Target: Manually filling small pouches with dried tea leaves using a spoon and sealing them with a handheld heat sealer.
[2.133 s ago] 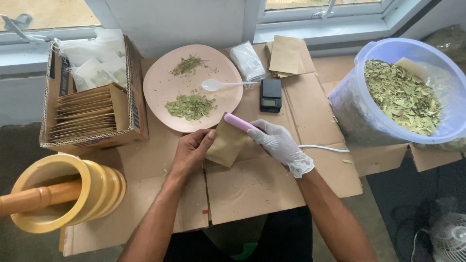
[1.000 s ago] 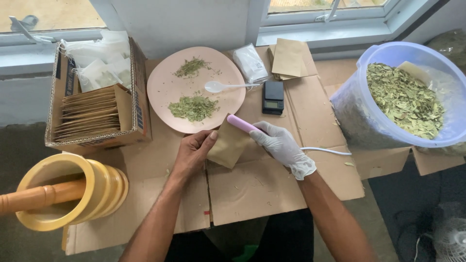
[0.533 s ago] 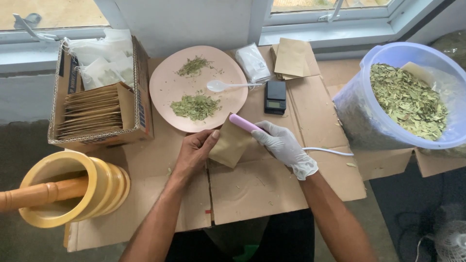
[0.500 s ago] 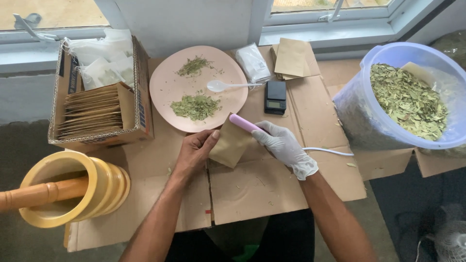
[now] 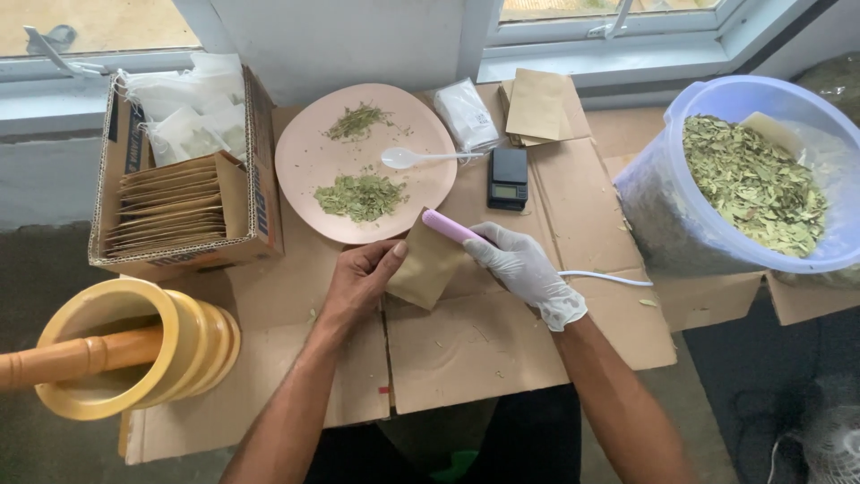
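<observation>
A bare stretch of flattened cardboard (image 5: pixel 502 350) lies nearest the person. Beyond it the bare left hand (image 5: pixel 358 282) presses a small brown paper pouch (image 5: pixel 428 267) flat, fingers gripping its left edge. The gloved right hand (image 5: pixel 524 269) is closed around a pink corded tool (image 5: pixel 451 228), clamped on the pouch's top edge. Just beyond sits a pink plate (image 5: pixel 305 161) of dried leaves, its rim touching the pouch.
</observation>
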